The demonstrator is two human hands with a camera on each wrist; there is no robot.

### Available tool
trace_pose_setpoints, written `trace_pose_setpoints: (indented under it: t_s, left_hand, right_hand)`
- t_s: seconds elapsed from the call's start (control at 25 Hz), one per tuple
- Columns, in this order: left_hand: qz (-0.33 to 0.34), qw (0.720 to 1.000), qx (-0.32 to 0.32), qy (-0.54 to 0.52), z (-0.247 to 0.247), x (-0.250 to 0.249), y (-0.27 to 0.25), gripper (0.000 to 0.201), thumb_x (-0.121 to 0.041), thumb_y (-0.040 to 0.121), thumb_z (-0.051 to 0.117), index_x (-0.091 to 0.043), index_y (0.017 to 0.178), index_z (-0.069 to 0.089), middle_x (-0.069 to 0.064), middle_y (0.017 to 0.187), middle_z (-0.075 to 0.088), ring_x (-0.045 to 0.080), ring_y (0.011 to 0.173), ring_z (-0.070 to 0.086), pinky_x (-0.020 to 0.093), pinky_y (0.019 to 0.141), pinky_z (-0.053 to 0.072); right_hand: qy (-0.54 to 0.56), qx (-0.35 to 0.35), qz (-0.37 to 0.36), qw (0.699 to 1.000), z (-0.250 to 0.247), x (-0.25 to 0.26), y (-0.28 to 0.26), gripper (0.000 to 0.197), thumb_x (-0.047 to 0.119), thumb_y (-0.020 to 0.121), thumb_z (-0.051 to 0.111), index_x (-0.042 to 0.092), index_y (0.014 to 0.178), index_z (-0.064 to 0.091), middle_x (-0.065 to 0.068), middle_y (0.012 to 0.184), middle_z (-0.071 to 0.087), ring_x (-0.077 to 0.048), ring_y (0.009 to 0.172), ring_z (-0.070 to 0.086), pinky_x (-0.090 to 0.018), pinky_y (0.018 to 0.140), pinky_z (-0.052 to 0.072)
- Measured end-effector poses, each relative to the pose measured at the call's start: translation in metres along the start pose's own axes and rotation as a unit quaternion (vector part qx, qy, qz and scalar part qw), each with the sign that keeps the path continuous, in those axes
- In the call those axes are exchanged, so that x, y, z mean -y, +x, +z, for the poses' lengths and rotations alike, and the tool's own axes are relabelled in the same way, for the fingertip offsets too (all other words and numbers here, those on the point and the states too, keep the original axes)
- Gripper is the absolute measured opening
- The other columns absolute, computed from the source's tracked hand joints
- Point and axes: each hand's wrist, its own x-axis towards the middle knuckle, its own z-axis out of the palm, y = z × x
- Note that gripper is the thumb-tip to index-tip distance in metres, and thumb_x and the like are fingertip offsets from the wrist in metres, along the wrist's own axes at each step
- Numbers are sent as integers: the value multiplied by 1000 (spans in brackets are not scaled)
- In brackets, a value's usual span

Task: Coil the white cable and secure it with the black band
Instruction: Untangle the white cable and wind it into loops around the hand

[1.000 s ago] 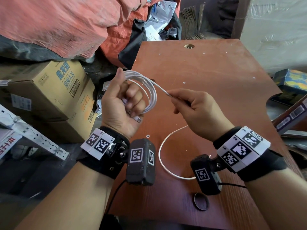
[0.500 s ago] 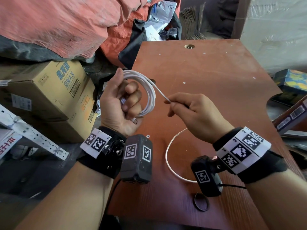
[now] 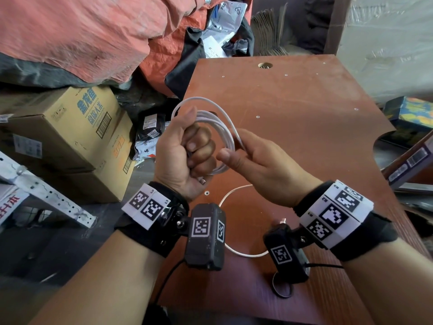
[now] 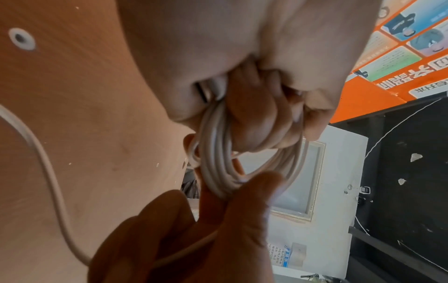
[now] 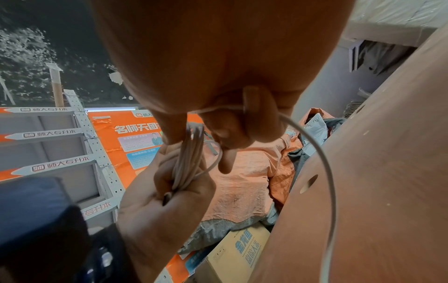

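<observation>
My left hand (image 3: pixel 194 146) is fisted round a coil of the white cable (image 3: pixel 218 127), held up above the left edge of the brown table (image 3: pixel 304 113). My right hand (image 3: pixel 234 151) pinches a strand of the cable right beside the coil, thumb against fingers. In the left wrist view the coil (image 4: pixel 218 153) hangs from the fist and the right thumb (image 4: pixel 254 191) presses on its lower side. The loose tail (image 3: pixel 246 254) curves over the table under my wrists. The black band (image 3: pixel 282 288) lies near the front edge, partly hidden by the right wrist camera.
Cardboard boxes (image 3: pixel 70 127) and an orange tarp (image 3: pixel 93 31) crowd the left side, with a metal rack bar (image 3: pixel 46 195) below them. More boxes (image 3: pixel 412 113) sit off the table's right edge. A round hole (image 3: pixel 265 65) marks the far end.
My right hand has moved left to the coil, bringing another loop of cable onto it. The loose tail on the table has grown shorter. The left hand has tightened its fist.
</observation>
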Motion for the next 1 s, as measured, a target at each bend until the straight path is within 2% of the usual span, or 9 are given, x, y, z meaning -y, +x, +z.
trace_pose_setpoints:
  t_s: [0.12, 0.2, 0.32, 0.4, 0.52, 0.64, 0.84, 0.92, 1.0]
  left_hand:
    - [-3, 999, -28, 27, 3, 2, -2, 47, -32, 97, 48, -23, 66, 14, -6, 49, 25, 5, 34, 13, 13, 34, 8]
    - [9, 998, -42, 36, 4, 5, -3, 47, -32, 98, 48, -23, 65, 16, -5, 51, 26, 6, 36, 14, 14, 33, 10]
    - [15, 997, -58, 50, 6, 9, -1, 48, -32, 94, 54, -21, 54, 30, -2, 55, 33, 8, 38, 26, 18, 35, 24]
    - [20, 996, -47, 78, 6, 11, -1, 49, -33, 95, 54, -20, 51, 36, 1, 56, 38, 11, 44, 36, 25, 47, 37]
    - [16, 988, -15, 150, 6, 12, -4, 48, -40, 90, 56, -20, 47, 49, 4, 59, 47, 14, 51, 48, 28, 58, 45]
    - [9, 988, 2, 153, 3, 11, -3, 42, -40, 86, 60, -13, 55, 55, 11, 72, 56, 14, 51, 54, 27, 57, 49]
    - [10, 993, 6, 114, 3, 12, -2, 35, -40, 83, 62, -5, 79, 61, 9, 82, 63, 4, 42, 43, 18, 41, 39]
    - [24, 995, 4, 100, 4, 14, -2, 50, -55, 82, 56, -6, 77, 61, 6, 79, 63, 3, 38, 35, 17, 36, 31]
    - [30, 996, 0, 82, 4, 15, -2, 75, -76, 84, 35, -5, 75, 58, 8, 77, 60, 5, 35, 29, 18, 35, 24]
  right_hand:
    - [16, -27, -17, 999, 0, -1, 1, 21, 33, 97, 58, 15, 107, 60, 12, 76, 54, -2, 63, 51, -19, 61, 38]
    - [18, -46, -14, 999, 1, -2, 2, 16, 27, 96, 61, 13, 105, 62, 8, 74, 54, -8, 63, 48, -27, 62, 41]
    - [36, -64, 2, 997, 1, -4, 3, 11, 20, 94, 64, 13, 101, 65, -10, 75, 61, -26, 68, 53, -40, 65, 45]
    - [44, -70, 11, 996, -2, -4, 3, 9, 17, 93, 64, 10, 99, 66, -14, 79, 66, -29, 72, 58, -42, 66, 48]
    - [41, -83, 22, 995, -7, -6, 3, 6, 12, 93, 63, 6, 93, 67, -3, 69, 62, -12, 59, 52, -27, 59, 43]
    - [45, -89, 33, 995, -8, -9, 2, 6, 8, 92, 62, 6, 91, 67, 10, 54, 53, -5, 51, 47, -15, 51, 35]
    - [76, -78, 43, 993, -7, -9, 3, 6, 6, 93, 61, 8, 88, 66, 18, 51, 54, -6, 46, 45, -16, 49, 34]
    - [88, -79, 41, 992, -6, -8, 3, 7, 6, 92, 61, 6, 86, 64, 14, 49, 51, -6, 46, 43, -17, 48, 35]
    - [85, -78, 39, 993, -5, -7, 3, 6, 6, 93, 61, 4, 88, 64, 10, 50, 47, -7, 47, 41, -20, 49, 35]
